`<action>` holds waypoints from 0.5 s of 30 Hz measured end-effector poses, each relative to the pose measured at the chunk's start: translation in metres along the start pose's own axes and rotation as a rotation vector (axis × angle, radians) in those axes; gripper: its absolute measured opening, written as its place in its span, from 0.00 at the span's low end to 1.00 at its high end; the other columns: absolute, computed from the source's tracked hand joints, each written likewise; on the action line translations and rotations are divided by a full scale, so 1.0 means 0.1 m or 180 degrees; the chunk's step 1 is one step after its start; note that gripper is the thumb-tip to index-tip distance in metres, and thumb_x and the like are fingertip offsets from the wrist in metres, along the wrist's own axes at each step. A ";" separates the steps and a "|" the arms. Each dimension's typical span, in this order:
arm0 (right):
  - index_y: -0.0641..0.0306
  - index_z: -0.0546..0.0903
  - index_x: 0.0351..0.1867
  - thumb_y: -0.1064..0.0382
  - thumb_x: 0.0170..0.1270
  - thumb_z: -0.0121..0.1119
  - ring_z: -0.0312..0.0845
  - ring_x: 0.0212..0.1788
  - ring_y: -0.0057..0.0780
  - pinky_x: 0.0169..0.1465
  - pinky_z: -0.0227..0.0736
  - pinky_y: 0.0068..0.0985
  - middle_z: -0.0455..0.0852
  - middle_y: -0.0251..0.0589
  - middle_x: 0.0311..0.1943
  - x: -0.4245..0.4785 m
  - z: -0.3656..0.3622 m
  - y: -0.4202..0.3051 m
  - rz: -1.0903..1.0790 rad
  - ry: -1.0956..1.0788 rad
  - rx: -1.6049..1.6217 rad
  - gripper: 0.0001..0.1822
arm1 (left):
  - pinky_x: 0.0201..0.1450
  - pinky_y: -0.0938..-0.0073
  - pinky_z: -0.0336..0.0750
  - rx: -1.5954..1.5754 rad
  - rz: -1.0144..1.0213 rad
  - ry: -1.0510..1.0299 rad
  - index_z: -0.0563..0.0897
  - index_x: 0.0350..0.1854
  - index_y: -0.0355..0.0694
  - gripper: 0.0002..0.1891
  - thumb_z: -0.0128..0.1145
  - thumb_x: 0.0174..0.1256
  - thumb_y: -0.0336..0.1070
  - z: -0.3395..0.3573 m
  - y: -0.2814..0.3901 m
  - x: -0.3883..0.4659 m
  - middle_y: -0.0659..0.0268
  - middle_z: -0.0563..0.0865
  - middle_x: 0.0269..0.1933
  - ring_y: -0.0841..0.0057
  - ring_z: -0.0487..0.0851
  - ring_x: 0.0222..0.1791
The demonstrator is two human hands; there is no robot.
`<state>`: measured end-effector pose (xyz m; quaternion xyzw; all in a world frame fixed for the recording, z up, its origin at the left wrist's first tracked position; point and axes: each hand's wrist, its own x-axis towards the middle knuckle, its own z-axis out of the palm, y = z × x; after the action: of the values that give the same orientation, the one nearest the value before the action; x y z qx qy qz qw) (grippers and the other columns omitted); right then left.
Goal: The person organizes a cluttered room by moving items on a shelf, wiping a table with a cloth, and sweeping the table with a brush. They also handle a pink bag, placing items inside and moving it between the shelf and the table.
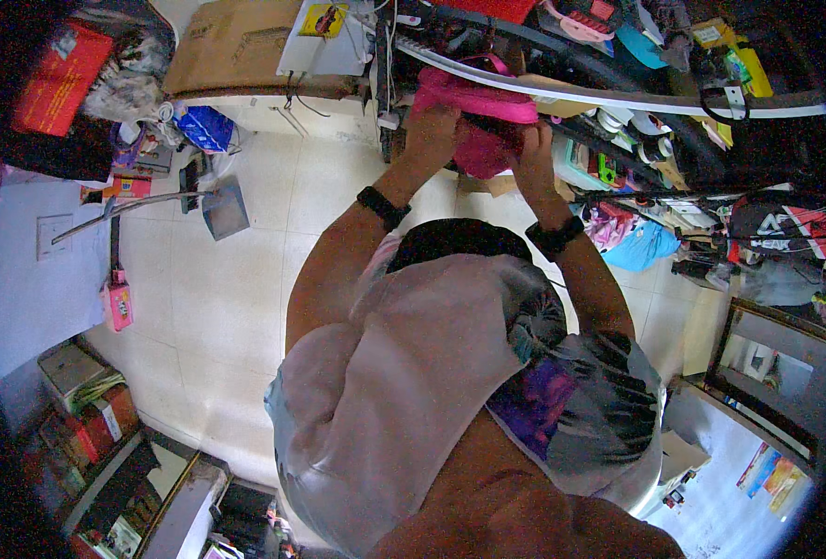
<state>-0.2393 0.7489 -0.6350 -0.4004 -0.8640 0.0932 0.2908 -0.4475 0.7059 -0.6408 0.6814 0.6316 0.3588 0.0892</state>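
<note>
A bright pink bag (476, 101), seemingly of soft fabric, is held up at the edge of a rack in front of me. Between its upper and lower parts shows a dark gap, and a thin pink loop stands at its top. My left hand (434, 133) grips its left side, with the fingertips hidden by the bag. On the other side my right hand (535, 150) has its fingers bent against the bag's right edge. The white-edged shelf (608, 101) passes just above and partly in front of the bag. Dark bands circle both wrists.
Mixed goods crowd the rack's shelves at the right, including tape rolls (608, 120). A blue bundle (640, 244) lies below them. To the left are a cardboard box (235, 49), a long-handled dustpan (224, 209) on the tiled floor (224, 293), and a pink packet (118, 307) by the wall.
</note>
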 end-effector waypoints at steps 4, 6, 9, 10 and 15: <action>0.63 0.71 0.52 0.65 0.52 0.61 0.68 0.50 0.57 0.51 0.70 0.44 0.70 0.53 0.47 0.15 0.11 0.14 0.0475 -0.0118 0.1154 0.24 | 0.40 0.53 0.75 0.0244 -0.0208 -0.0437 0.78 0.36 0.39 0.11 0.56 0.57 0.40 -0.04 0.21 0.03 0.51 0.82 0.36 0.52 0.81 0.35; 0.61 0.73 0.47 0.62 0.52 0.60 0.69 0.47 0.53 0.48 0.69 0.43 0.72 0.49 0.44 0.14 0.08 0.12 -0.0015 -0.0043 0.0718 0.20 | 0.37 0.56 0.77 0.0211 -0.0012 -0.0162 0.78 0.34 0.38 0.10 0.56 0.56 0.39 0.03 0.18 0.02 0.51 0.82 0.32 0.55 0.82 0.33; 0.59 0.76 0.40 0.60 0.46 0.65 0.71 0.40 0.40 0.43 0.67 0.36 0.75 0.41 0.36 0.18 -0.03 -0.28 -0.1326 0.0410 -0.1152 0.18 | 0.36 0.57 0.78 0.0010 0.0144 0.0002 0.78 0.34 0.38 0.10 0.56 0.56 0.39 0.02 0.18 0.02 0.51 0.82 0.29 0.56 0.82 0.31; 0.60 0.75 0.40 0.60 0.46 0.65 0.71 0.40 0.41 0.43 0.67 0.36 0.75 0.41 0.36 0.20 0.02 -0.32 -0.1261 0.0270 -0.1100 0.19 | 0.36 0.56 0.78 -0.0078 0.0166 -0.0008 0.78 0.34 0.37 0.10 0.56 0.56 0.39 0.00 0.17 -0.01 0.51 0.81 0.29 0.56 0.82 0.31; 0.63 0.74 0.42 0.62 0.45 0.61 0.74 0.41 0.45 0.42 0.73 0.37 0.78 0.45 0.38 0.34 0.17 -0.42 -0.1118 -0.0077 -0.0975 0.19 | 0.43 0.57 0.76 0.0017 0.0456 -0.0210 0.76 0.42 0.36 0.18 0.62 0.51 0.41 0.11 -0.01 -0.01 0.52 0.82 0.36 0.54 0.81 0.39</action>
<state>-0.2929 0.7476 -0.6180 -0.2823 -0.9278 -0.0863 0.2280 -0.4420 0.7091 -0.6493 0.7365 0.5790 0.3399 0.0823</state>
